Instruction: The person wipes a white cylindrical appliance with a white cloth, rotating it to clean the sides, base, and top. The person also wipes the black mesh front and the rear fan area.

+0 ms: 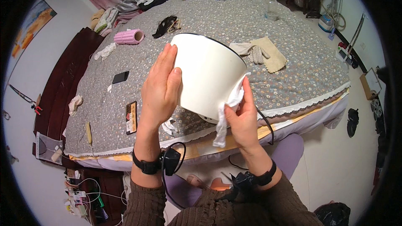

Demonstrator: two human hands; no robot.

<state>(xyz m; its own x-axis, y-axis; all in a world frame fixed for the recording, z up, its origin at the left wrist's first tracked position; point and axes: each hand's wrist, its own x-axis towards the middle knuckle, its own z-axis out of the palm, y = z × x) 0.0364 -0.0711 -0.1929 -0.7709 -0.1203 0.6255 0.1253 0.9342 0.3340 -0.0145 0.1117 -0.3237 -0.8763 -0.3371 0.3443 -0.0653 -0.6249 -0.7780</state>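
A white, tapered pot-like vessel [205,72] with a dark rim is held tilted above the near edge of the bed. My left hand [160,84] lies along its left side, fingers extended and thumb on the wall. At the lower right, my right hand [243,116] pinches a white cloth [235,97] against the wall, and one end of the cloth dangles below. Under the vessel shows part of a white base [207,118] with small dark marks. What is inside the vessel cannot be seen. Both wrists wear black straps with devices.
The bed [204,15] carries a pink foam roller [129,36], a dark phone [121,77], a patterned phone-like item [131,117], beige cloth [270,55] and a clear bottle [270,8]. A black cable [267,122] hangs at the bed's edge. Tangled cords [91,191] lie lower left.
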